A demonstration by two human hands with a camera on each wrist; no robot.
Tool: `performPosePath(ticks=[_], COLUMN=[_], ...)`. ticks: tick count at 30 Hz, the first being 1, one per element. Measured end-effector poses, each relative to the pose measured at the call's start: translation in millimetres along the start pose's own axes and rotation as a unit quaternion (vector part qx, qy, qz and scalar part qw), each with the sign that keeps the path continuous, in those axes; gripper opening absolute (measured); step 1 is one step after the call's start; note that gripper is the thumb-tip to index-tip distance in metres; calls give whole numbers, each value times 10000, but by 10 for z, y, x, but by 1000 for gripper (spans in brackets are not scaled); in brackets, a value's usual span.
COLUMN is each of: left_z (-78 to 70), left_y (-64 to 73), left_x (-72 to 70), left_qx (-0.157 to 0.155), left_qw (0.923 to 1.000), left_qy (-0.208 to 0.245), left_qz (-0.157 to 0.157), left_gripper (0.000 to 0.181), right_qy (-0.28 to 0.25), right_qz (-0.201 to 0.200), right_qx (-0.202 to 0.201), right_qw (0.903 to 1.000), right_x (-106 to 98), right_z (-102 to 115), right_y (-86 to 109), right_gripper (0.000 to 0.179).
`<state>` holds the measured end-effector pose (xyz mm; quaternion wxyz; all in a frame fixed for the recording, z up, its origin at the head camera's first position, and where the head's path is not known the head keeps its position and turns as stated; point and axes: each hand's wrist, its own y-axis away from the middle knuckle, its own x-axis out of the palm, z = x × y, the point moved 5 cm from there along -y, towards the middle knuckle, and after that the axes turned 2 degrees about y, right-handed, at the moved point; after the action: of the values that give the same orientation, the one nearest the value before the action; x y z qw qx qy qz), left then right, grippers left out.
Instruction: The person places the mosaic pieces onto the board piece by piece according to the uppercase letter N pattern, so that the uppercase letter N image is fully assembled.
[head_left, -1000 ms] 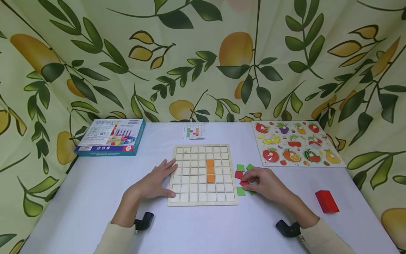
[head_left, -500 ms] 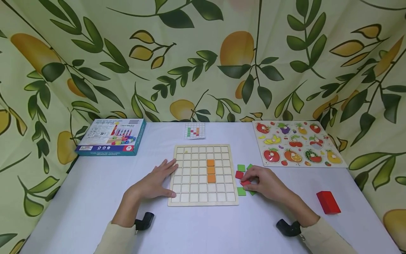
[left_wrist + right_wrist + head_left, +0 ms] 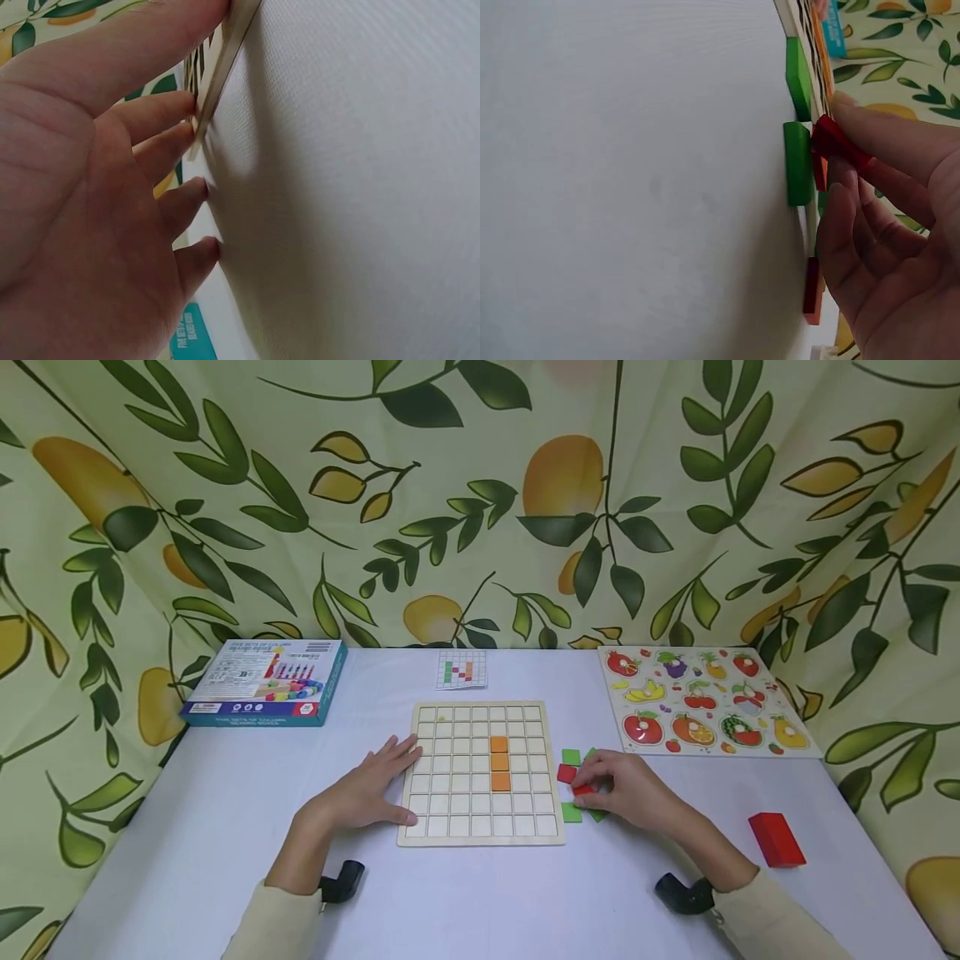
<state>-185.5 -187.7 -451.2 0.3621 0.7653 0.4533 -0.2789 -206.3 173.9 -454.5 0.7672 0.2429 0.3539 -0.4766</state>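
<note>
My right hand (image 3: pixel 626 789) pinches a small red square tile (image 3: pixel 838 142) between thumb and fingers, just right of the board. In the right wrist view the tile is tilted and partly hidden by the thumb. Around that hand lie another red tile (image 3: pixel 567 773) and several green tiles (image 3: pixel 571 757), some partly covered by the fingers. The wooden grid board (image 3: pixel 450 841) lies flat in the middle, with three orange tiles (image 3: pixel 499 762) in one column. With fingers spread, my left hand (image 3: pixel 367 789) rests at the board's left edge, thumb and fingertips touching it.
Behind the board lies a printed pattern card (image 3: pixel 461 670). A teal-sided box (image 3: pixel 262 683) stands at the back left, and a fruit puzzle board (image 3: pixel 708 702) lies at the back right. A red block (image 3: pixel 777 840) sits right of my right forearm.
The red tile at my right fingertips has shifted very slightly up and to the right. My left hand keeps its place on the board's edge.
</note>
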Motion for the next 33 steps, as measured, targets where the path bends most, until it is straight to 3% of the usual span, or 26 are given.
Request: performPosePath(ticks=[14,20,33], left_z=[-14,-3,5], left_y=[12,4,-8], left_x=[-13,-12,-3], left_qx=[13,4,-31], left_qw=[10000,10000,10000], left_qy=[65,60,37], left_qz=[31,17,10], left_gripper=[103,104,104], right_qy=[-202,-486,-770], right_qz=[70,266,529], right_qx=[-201,-148,-471], right_qw=[9996,9984,9945], right_x=[-133,-11,238], right_z=[168,225,410], right_y=[-151,-190,-235], right_gripper=[13,20,21])
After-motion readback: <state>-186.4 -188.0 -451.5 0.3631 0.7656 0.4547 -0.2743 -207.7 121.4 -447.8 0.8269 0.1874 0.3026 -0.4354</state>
